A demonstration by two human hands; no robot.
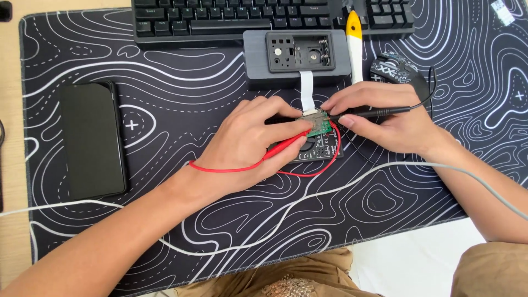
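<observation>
My left hand (250, 140) pinches the red probe (286, 146), my right hand (385, 124) the black probe (374, 113); both tips meet at the green board (319, 126) mid-frame (atop the meter (319, 151)), right hand slightly nearer. Phone (92, 140) lies far left.

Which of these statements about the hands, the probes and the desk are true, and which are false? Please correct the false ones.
1. The left hand holds the red probe. True.
2. The right hand holds a screwdriver. False: it holds the black probe.
3. Both probe tips meet at the small green circuit board. True.
4. The black phone lies right of the hands. False: it lies to their left.
5. A keyboard sits at the mat's far edge. True.
</observation>
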